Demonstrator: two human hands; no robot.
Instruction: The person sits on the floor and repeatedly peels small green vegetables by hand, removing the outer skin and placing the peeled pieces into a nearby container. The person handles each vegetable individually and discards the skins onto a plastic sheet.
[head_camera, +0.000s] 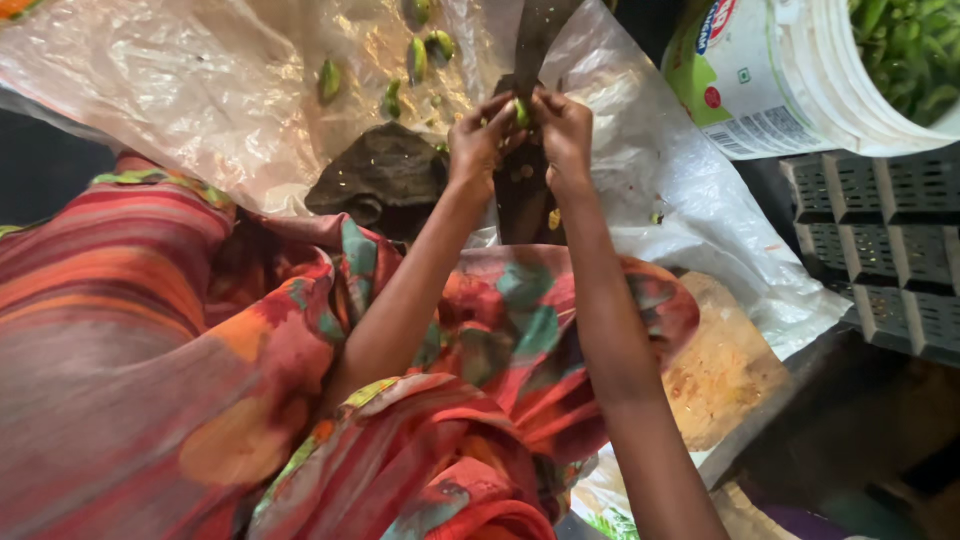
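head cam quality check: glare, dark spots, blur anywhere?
Head view: strong glare on the clear plastic sheet, washing out its upper left; right edge by the grey crates and lower right corner fall into deep shadow; left hand and right hand with the green piece are dim but legible; wide-angle stretch at the borders.

This looks like an informal food-preparation spot on the floor of a home or small market workplace, dimly lit. A clear plastic sheet (200, 90) is spread on the ground, with cut green pods (418, 58) scattered near its far edge. An upright blade (535, 45) stands on the sheet. A white bucket (790, 80) full of green pods sits at the far right corner, beside grey plastic crates (880, 250).
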